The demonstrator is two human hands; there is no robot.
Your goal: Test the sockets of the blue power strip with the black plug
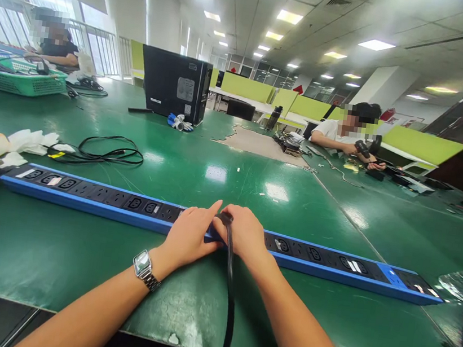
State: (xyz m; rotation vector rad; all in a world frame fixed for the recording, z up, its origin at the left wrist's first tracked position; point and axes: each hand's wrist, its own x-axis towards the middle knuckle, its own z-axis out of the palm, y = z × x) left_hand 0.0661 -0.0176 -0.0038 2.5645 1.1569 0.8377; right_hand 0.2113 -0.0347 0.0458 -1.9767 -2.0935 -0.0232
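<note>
Fingers (215,208) over black plug (225,218), socket seemingly hidden, power strip (95,198)

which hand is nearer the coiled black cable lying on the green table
Left. The left hand rests on the blue power strip on the side toward the coiled black cable; the right hand sits farther right.

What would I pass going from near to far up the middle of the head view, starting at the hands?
Black cable → left hand and right hand on the blue power strip → bare green table → brown worn patch → black computer case.
</note>
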